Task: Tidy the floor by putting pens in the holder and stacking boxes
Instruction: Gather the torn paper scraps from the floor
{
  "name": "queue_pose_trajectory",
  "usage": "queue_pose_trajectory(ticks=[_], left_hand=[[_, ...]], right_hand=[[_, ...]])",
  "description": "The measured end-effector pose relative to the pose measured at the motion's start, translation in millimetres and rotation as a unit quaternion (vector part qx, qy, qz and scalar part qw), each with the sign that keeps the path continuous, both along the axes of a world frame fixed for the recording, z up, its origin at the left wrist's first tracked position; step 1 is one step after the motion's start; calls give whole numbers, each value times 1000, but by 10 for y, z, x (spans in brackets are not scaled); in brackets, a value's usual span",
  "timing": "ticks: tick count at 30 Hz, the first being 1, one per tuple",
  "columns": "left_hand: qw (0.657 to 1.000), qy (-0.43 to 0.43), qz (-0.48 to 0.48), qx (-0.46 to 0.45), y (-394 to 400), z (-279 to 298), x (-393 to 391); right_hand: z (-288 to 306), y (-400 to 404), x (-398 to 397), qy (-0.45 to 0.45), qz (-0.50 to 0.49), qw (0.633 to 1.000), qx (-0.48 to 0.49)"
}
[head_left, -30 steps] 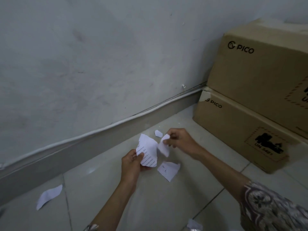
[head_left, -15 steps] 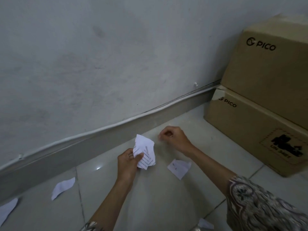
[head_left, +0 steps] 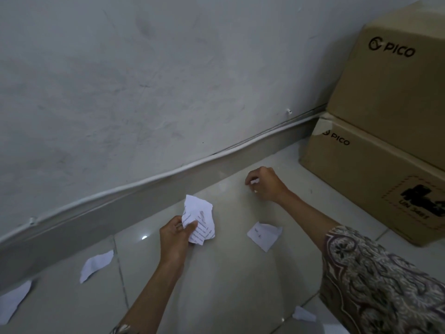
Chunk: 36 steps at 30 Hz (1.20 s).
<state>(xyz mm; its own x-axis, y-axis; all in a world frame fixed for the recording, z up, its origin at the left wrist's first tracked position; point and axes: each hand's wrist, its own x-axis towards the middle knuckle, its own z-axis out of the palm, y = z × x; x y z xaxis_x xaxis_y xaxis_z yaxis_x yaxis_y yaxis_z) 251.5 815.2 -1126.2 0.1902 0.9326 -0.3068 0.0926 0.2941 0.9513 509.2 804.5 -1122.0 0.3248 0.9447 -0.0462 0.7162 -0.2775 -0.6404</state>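
Observation:
Two brown cardboard boxes stand stacked at the right by the wall, the upper box point(head_left: 395, 92) on the lower box point(head_left: 375, 184). My left hand point(head_left: 174, 239) grips a bunch of torn printed paper pieces point(head_left: 199, 221) above the tiled floor. My right hand point(head_left: 265, 184) is further out near the skirting, fingers closed around a small white paper scrap point(head_left: 254, 181). No pens or holder are in view.
More torn paper lies on the floor: one piece point(head_left: 264, 235) between my arms, one point(head_left: 96, 265) at the left, one point(head_left: 13, 300) at the far left edge, one point(head_left: 304, 315) near my right sleeve. A white cable point(head_left: 149, 180) runs along the grey skirting.
My right hand passed a scrap to the bunch in my left hand, then reached outward and closed on the small scrap near the skirting. The view shifted left.

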Motion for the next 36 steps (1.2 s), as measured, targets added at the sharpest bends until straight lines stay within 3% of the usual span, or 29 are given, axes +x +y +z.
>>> queue_pose_trajectory(ticks=[4,11,18,24,28,36], left_hand=[[1000,-5,-2,0,-31,17,4],[999,-9,-30,8,-138,192,68],[997,-20,-68,21,-332,424,67],[996,-4,-90,23,-392,559,227],[993,-10,-113,18,-457,695,568],[973,-46,-226,13,-862,1078,1075]], right_hand=[[212,-323,8,60,7,998,20],[284,-802,-128,16,62,996,-69],[-18,-998,-289,-35,35,988,-149],[229,-1186,-271,16,-71,996,-54],[546,-1535,-304,85,-164,981,54],[1026,-2320,-398,47,-324,938,111]])
